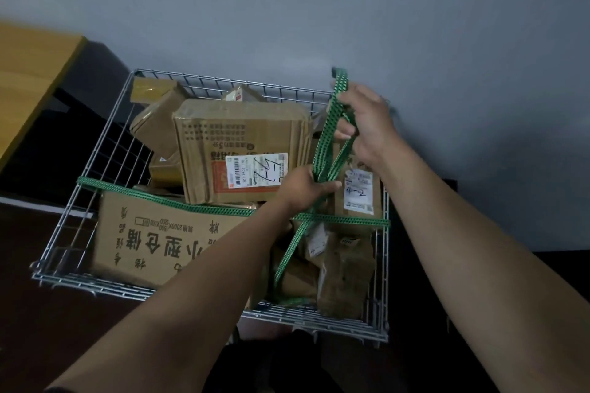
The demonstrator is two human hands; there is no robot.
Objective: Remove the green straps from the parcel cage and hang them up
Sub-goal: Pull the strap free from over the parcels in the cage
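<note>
A wire parcel cage [79, 201] full of brown cardboard parcels stands against a grey wall. One green strap [166, 200] stretches across the cage from its left wall to its right wall. A second green strap [325, 140] is lifted off the parcels in folded lengths; its lower end [287, 252] still runs down to the cage's front rim. My right hand [367, 124] grips the upper folds of this strap above the back right corner. My left hand [306, 185] is closed around the same strap lower down, over the parcels.
A yellow wooden tabletop [28, 80] lies to the left, with a dark unit [95, 73] between it and the cage. The largest box [153, 239] fills the cage's front left. The floor around the cage is dark.
</note>
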